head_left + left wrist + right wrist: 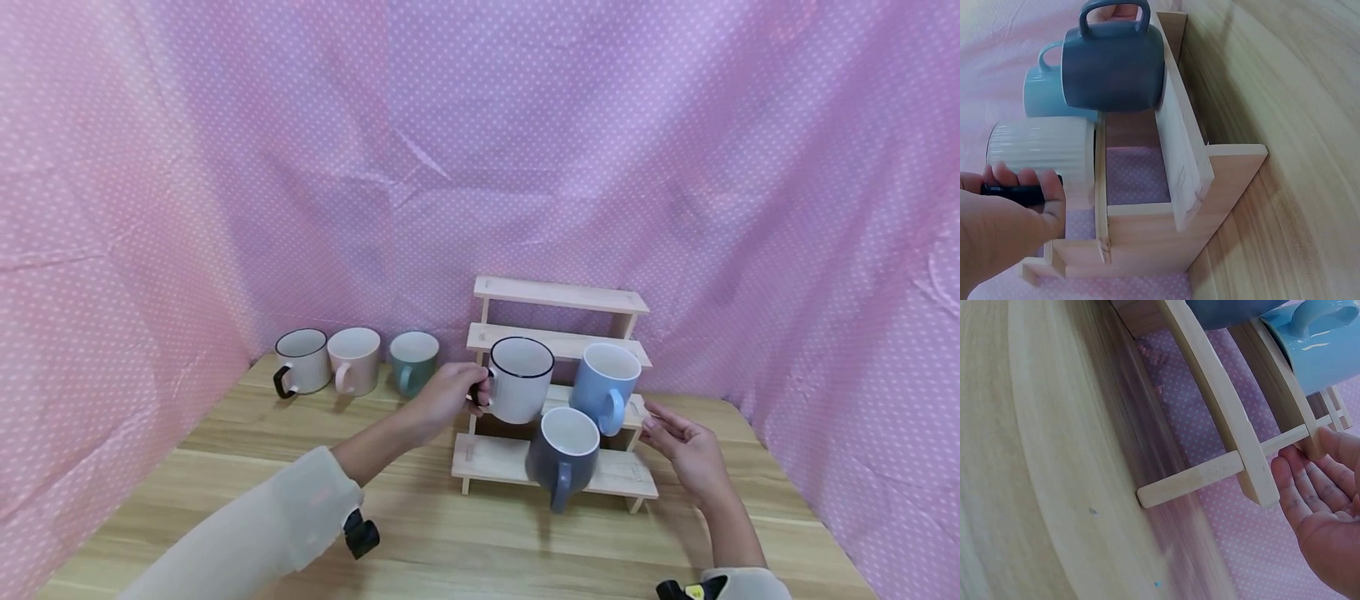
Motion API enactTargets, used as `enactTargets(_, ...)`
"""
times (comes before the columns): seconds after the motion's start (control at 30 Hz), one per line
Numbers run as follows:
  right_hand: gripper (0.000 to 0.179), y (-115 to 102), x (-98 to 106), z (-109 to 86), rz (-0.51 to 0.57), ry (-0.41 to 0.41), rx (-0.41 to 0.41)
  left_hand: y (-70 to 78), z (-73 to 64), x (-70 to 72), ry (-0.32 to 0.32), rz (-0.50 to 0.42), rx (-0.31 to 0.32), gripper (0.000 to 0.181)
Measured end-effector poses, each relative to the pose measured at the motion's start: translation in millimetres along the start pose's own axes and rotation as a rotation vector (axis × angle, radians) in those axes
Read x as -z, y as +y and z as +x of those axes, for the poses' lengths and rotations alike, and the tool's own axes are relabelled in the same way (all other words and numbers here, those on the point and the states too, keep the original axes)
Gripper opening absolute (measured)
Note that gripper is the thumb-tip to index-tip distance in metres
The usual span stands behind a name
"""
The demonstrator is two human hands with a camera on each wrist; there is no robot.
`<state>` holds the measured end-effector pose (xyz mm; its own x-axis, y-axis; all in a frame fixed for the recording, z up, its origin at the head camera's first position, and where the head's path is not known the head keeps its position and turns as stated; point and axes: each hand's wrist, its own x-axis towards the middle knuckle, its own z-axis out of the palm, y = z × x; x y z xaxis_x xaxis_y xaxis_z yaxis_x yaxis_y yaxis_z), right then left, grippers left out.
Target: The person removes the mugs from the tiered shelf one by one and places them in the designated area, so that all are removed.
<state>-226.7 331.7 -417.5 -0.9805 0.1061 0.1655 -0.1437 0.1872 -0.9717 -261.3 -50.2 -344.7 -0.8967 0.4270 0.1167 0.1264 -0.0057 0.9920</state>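
My left hand [452, 392] grips the black handle of a white, black-rimmed mug [522, 382]. In the left wrist view that mug's base is right at the second step of a pale wooden tiered rack [498, 457]. Beside it on the same step stands a light blue mug [605, 383]. A dark grey-blue mug [558, 450] sits on the lowest step, handle toward the front. At the rack's right side, my right hand [1329, 506] pinches the end of the second step, thumb on the board and fingers below it.
Another white mug with a black handle [303, 364], a pale pink mug [356, 364] and a green mug [415, 367] stand in a row at the table's back left. The wooden table [450, 542] meets a pink dotted cloth [360, 167] behind the rack.
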Motion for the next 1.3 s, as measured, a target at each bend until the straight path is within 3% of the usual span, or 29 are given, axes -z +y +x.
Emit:
enactTargets(0.23, 0.055, 0.6, -0.5, -1.2, 0.027, 0.001, 0.007, 0.2, -3.6, 9.1, 0.053, 0.043, -0.01, 0.03)
enactTargets(0.53, 0.055, 0.7, 1.2, -0.1, 0.023, -0.004, 0.014, -1.5, -11.7, 29.1, 0.081, -0.016, 0.0, 0.025)
enactTargets(1.03, 0.055, 3.3, 2.4, -0.3, 0.02, 0.005, 0.001, -0.7, -46.2, 83.7, 0.197, -0.067, 0.014, 0.022)
enactTargets(1.3, 0.055, 1.8, -0.9, -0.7, 0.017, 0.004, 0.015, -7.7, -74.8, 121.2, 0.176, -0.032, -0.028, 0.026)
